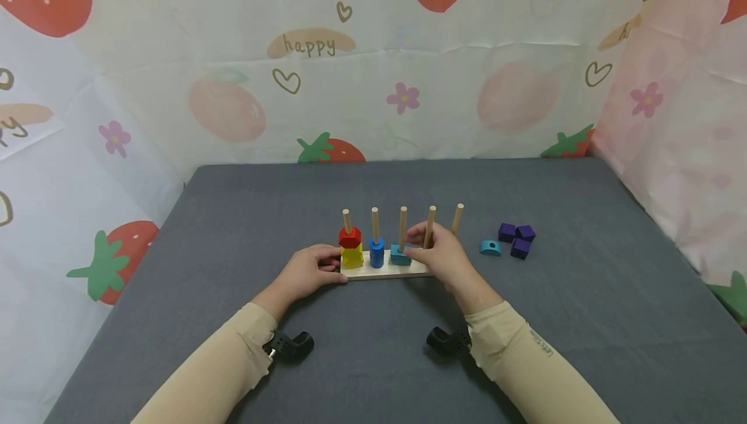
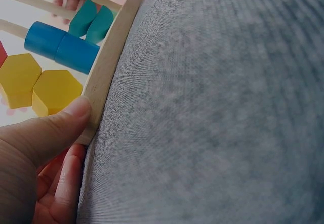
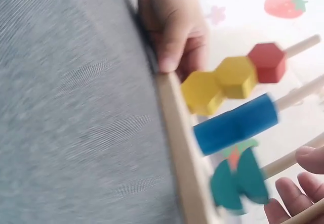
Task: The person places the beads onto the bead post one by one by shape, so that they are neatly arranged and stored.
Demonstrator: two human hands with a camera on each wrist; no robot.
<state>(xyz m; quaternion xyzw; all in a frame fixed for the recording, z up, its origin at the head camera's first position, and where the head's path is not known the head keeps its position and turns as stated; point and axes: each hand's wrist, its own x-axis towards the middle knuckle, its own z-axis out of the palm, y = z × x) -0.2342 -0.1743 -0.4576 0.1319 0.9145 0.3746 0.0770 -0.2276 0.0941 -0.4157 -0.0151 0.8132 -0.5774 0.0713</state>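
A wooden peg board [image 1: 385, 273] with upright pegs lies before me. My left hand [image 1: 307, 270] grips its left end, thumb on the front edge of the base [image 2: 104, 77]. Yellow hexagon blocks [image 2: 56, 90] are stacked on the first peg under a red hexagon block [image 3: 267, 62]. The second peg carries blue cylinders [image 2: 61, 47]. Two teal half-round blocks [image 3: 240, 181] sit on the third peg. My right hand [image 1: 439, 252] is beside that peg, thumb and fingers apart around it, just above the teal blocks. In the right wrist view, nothing is pinched between them.
To the right of the board lie a loose teal arched block [image 1: 490, 247] and several purple blocks [image 1: 521, 251]. The two rightmost pegs [image 1: 458, 216] stand close to the right hand. A printed cloth [image 1: 362, 106] hangs behind the grey table [image 1: 280, 203].
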